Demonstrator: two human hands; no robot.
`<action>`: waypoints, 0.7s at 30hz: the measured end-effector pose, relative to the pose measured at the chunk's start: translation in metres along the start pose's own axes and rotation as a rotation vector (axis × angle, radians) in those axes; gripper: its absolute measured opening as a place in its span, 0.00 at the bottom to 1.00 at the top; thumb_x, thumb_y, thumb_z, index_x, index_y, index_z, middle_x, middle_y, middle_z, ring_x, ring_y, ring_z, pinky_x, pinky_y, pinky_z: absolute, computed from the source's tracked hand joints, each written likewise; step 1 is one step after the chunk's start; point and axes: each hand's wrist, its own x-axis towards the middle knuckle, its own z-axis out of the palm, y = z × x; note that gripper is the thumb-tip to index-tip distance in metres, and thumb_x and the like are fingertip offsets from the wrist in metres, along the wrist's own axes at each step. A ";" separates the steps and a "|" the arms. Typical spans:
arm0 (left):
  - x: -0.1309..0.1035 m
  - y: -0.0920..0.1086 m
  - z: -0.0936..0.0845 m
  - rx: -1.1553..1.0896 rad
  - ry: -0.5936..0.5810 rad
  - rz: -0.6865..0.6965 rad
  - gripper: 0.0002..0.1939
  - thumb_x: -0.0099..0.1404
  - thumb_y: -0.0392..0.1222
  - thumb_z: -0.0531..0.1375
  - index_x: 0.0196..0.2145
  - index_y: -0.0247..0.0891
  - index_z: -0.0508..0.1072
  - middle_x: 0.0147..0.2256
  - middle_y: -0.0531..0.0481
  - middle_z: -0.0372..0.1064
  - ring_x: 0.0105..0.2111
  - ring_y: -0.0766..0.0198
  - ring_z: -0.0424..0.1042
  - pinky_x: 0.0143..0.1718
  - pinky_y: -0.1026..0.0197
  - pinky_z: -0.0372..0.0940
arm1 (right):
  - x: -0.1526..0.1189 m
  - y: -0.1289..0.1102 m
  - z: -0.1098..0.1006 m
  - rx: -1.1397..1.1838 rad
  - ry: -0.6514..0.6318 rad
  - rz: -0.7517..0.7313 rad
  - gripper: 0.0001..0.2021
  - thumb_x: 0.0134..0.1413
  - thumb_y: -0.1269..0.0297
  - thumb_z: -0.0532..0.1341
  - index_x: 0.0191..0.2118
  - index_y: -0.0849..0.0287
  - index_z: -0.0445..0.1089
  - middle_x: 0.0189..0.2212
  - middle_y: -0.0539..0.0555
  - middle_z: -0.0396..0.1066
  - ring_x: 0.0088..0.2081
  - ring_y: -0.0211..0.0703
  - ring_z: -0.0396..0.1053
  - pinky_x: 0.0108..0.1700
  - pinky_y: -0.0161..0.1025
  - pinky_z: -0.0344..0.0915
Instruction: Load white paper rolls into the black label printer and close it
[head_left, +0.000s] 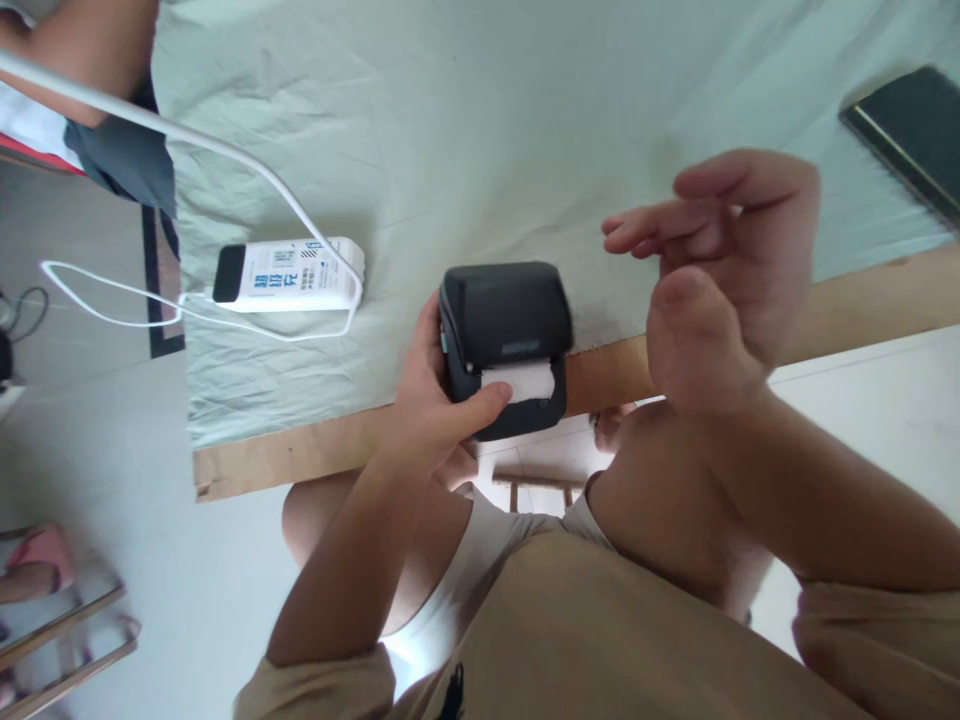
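Cloth-covered table [480, 130], pale floor [202, 570]

Soft light, faint shadows on the cloth [480, 130], slight blur across the right fingers [686, 218].

Left hand [435, 405] partly hidden by black printer [506, 312], printer lettering [520, 348] blurred, dark case [911, 140] cut off at right

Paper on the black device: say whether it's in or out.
At least partly out: white paper shows below the device's dark lid; whether more is inside, cannot tell.
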 end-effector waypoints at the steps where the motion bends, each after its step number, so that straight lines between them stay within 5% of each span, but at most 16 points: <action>1: 0.000 0.000 0.000 -0.012 -0.009 -0.011 0.45 0.50 0.40 0.76 0.63 0.40 0.64 0.62 0.39 0.70 0.63 0.40 0.69 0.59 0.48 0.72 | -0.002 0.000 -0.001 0.001 -0.036 0.011 0.17 0.70 0.46 0.52 0.59 0.44 0.59 0.54 0.56 0.70 0.57 0.52 0.73 0.58 0.55 0.70; 5: 0.001 -0.003 -0.001 -0.065 -0.067 0.009 0.45 0.50 0.44 0.77 0.62 0.44 0.63 0.59 0.41 0.72 0.59 0.41 0.74 0.52 0.49 0.76 | -0.001 -0.002 -0.001 0.031 -0.348 0.052 0.20 0.66 0.54 0.59 0.60 0.51 0.61 0.60 0.58 0.69 0.62 0.53 0.69 0.62 0.54 0.69; 9: 0.003 -0.005 0.002 -0.111 -0.053 0.051 0.33 0.57 0.52 0.73 0.56 0.45 0.67 0.56 0.44 0.74 0.55 0.44 0.76 0.48 0.51 0.77 | 0.002 -0.006 0.003 0.097 -0.534 0.192 0.27 0.64 0.56 0.59 0.65 0.54 0.55 0.64 0.59 0.66 0.61 0.51 0.71 0.64 0.54 0.69; 13: 0.002 -0.001 0.008 -0.096 0.030 0.010 0.30 0.59 0.51 0.71 0.55 0.43 0.68 0.52 0.45 0.77 0.52 0.48 0.78 0.46 0.54 0.77 | 0.005 -0.008 0.006 0.175 -0.562 0.278 0.29 0.62 0.57 0.60 0.65 0.58 0.54 0.61 0.62 0.68 0.56 0.49 0.73 0.61 0.52 0.71; 16: 0.000 0.003 0.007 -0.125 0.076 -0.040 0.29 0.59 0.45 0.71 0.57 0.44 0.70 0.43 0.49 0.79 0.42 0.55 0.81 0.35 0.61 0.76 | 0.007 -0.006 0.009 0.215 -0.563 0.317 0.30 0.61 0.57 0.62 0.65 0.58 0.54 0.56 0.62 0.72 0.54 0.48 0.73 0.57 0.50 0.72; 21: 0.001 0.006 0.011 -0.207 0.079 -0.037 0.20 0.63 0.42 0.69 0.54 0.47 0.77 0.39 0.53 0.81 0.32 0.63 0.79 0.26 0.66 0.73 | 0.005 0.001 0.013 0.132 -0.515 0.176 0.29 0.61 0.56 0.61 0.64 0.59 0.57 0.61 0.64 0.68 0.59 0.50 0.70 0.59 0.52 0.70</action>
